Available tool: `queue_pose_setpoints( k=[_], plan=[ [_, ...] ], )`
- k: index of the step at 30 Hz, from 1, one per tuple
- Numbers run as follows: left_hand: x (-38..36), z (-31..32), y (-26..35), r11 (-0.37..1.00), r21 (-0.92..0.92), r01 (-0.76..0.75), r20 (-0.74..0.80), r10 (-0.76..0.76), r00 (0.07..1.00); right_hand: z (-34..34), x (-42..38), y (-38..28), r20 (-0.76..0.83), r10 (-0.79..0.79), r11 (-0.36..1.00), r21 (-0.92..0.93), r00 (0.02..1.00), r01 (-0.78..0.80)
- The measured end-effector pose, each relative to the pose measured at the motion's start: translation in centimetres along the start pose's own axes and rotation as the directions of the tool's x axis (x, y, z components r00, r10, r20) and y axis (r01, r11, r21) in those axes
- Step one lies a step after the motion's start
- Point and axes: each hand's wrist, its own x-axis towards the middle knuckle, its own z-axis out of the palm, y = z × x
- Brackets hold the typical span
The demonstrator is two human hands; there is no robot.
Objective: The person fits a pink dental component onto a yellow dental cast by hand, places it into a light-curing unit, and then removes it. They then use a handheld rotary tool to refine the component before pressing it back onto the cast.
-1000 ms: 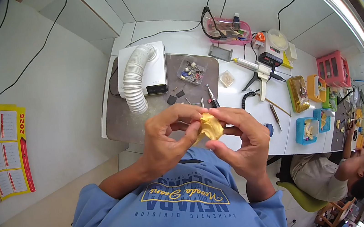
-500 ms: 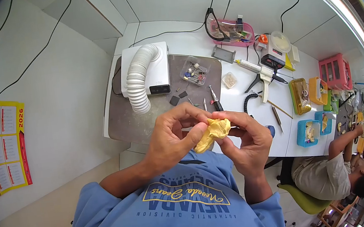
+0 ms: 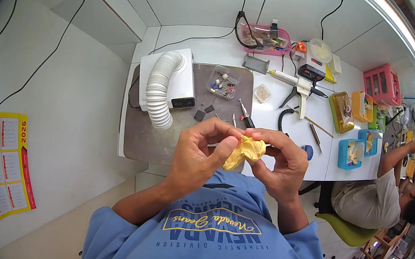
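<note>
Both hands hold a yellow dental cast (image 3: 246, 152), an uneven, ridged piece, up in front of my chest. My left hand (image 3: 197, 154) pinches its left side between thumb and fingers. On the right side, my right hand (image 3: 280, 159) grips it with the thumb below and the index finger along the top. The fingers partly cover the cast. Behind the hands on the bench lie a rotary handpiece (image 3: 246, 115) and a clear box of burs (image 3: 223, 82), neither touched.
A white machine (image 3: 178, 75) with a ribbed hose (image 3: 157, 94) stands on the brown mat (image 3: 140, 138). To the right are a dispensing gun (image 3: 299, 88), a pink basket (image 3: 281, 49) and blue baskets (image 3: 348, 154). A co-worker (image 3: 366, 200) sits at far right.
The cast is tilted slightly and has shifted a little to the right. My right fingers have moved slightly on it. Both hands keep their hold.
</note>
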Motion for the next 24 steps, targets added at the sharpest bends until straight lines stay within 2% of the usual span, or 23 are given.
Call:
queue_pose_setpoints(
  k=[3, 5, 10, 12, 14, 15, 18, 20, 24],
  plan=[
    [0.05, 0.11, 0.09, 0.999, -0.046, -0.011, 0.009, 0.011, 1.0, -0.12, 0.02, -0.05, 0.016, -0.021, 1.0, -0.012, 1.0, 0.021],
    [0.1, 0.09, -0.02, 0.999, 0.02, -0.033, 0.022, 0.033, 0.999, -0.11, 0.04, 0.0, 0.027, -0.03, 0.999, -0.033, 0.999, 0.03],
    [0.12, -0.18, -0.31, 0.998, 0.038, -0.06, 0.059, 0.057, 0.997, -0.13, -0.14, 0.16, 0.046, -0.024, 0.999, -0.031, 0.999, 0.025],
    [0.07, -0.28, 0.02, 0.999, 0.029, -0.04, 0.068, 0.038, 0.997, -0.32, -0.33, 0.39, 0.015, 0.039, 0.991, 0.128, 0.999, -0.041],
    [0.04, -0.46, 0.41, 0.995, -0.099, -0.033, 0.126, 0.045, 0.991, -0.63, -0.33, 0.37, 0.011, 0.052, 0.981, 0.185, 0.999, -0.054],
    [0.02, -0.56, 0.43, 0.994, -0.1, -0.033, 0.125, 0.045, 0.991, -0.74, -0.32, 0.37, 0.01, 0.065, 0.968, 0.24, 0.998, -0.065],
    [0.07, -0.71, 0.28, 0.994, -0.107, -0.016, 0.169, 0.034, 0.985, -0.87, -0.45, 0.58, 0.025, 0.093, 0.954, 0.285, 0.995, -0.096],
    [0.23, -0.74, 0.03, 0.991, -0.07, -0.115, 0.187, 0.126, 0.974, -0.73, -0.45, 0.56, 0.028, 0.107, 0.946, 0.303, 0.994, -0.11],
    [0.08, -0.33, 0.47, 0.991, -0.115, -0.067, 0.145, 0.083, 0.986, -0.8, -0.48, 0.84, 0.009, 0.085, 0.943, 0.323, 0.996, -0.083]
  ],
)
